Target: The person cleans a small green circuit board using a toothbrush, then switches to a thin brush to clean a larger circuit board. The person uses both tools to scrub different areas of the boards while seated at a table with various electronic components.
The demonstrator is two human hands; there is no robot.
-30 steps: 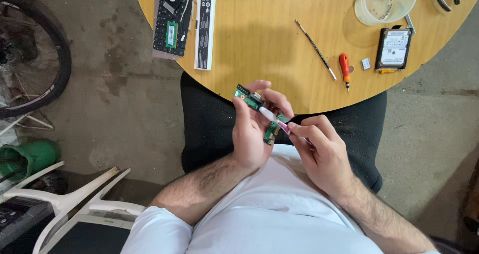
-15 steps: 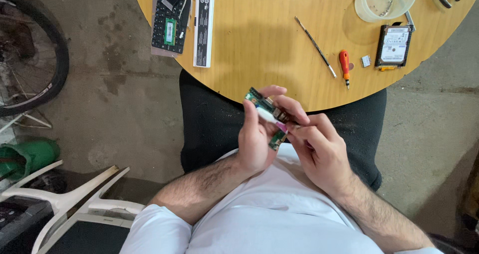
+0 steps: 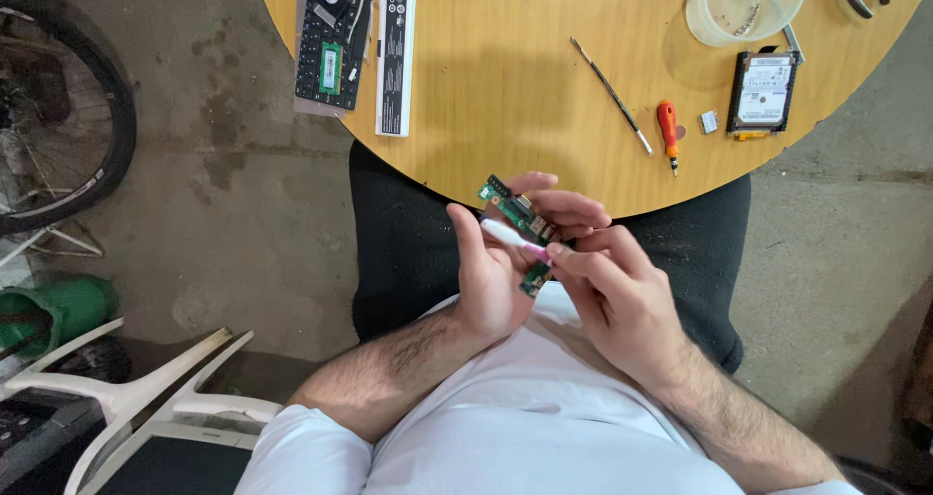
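The right hand [image 3: 612,296] pinches a small white-and-pink brush [image 3: 513,239] between thumb and fingertips, its white head lying on the green circuit board [image 3: 520,225]. The left hand [image 3: 501,262] is closed around that board, thumb on 1 long edge and fingers curled behind the other, holding it above the lap just in front of the table [image 3: 505,87] edge. The board looks light, stiff and thin, with fragile parts on its face, so the bare edges seem the safest place to grip. Farther off on the table lie an orange screwdriver [image 3: 668,134], a hard drive [image 3: 763,91] and a keyboard [image 3: 332,38].
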